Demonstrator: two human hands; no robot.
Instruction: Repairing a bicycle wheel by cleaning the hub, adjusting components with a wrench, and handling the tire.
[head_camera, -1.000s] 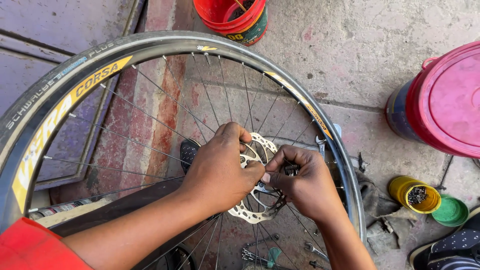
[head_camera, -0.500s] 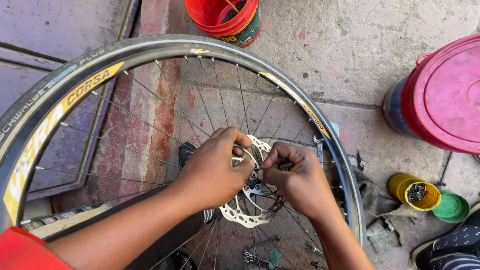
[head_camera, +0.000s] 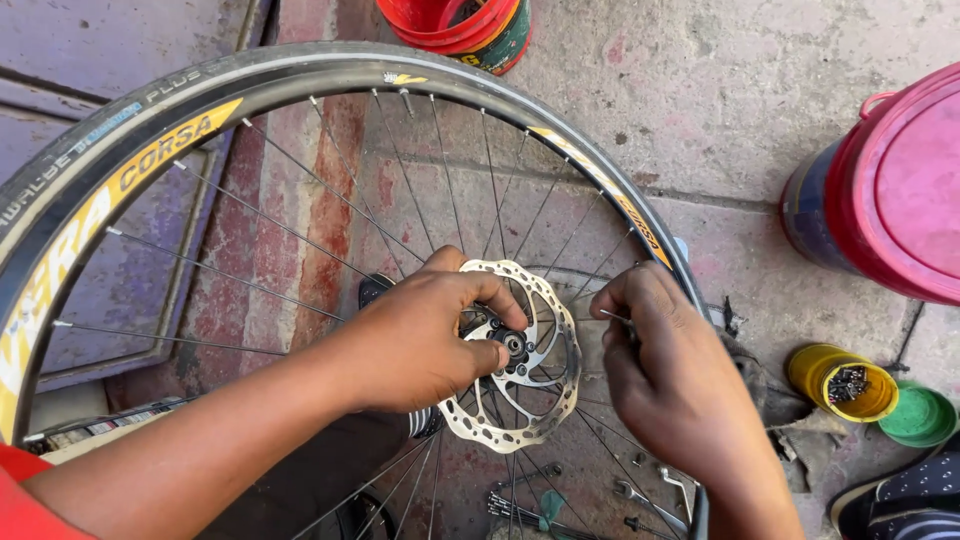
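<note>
Bicycle wheel (head_camera: 300, 120) stands over the concrete floor (head_camera: 760, 110), brake disc (head_camera: 530, 400) at its hub; left hand (head_camera: 420, 345) closed on the hub beside the disc; right hand (head_camera: 665, 375) pinches a small metal piece, apparently mid-fitting; next move calls for precise alignment.

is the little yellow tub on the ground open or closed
Open. The yellow tub has no lid on, dark small parts show inside, and a green lid lies beside it.

The left hand (head_camera: 425, 340) hides part of the hub (head_camera: 512, 345); the right hand (head_camera: 665, 375) pinches something perhaps metallic, too small to tell.
</note>
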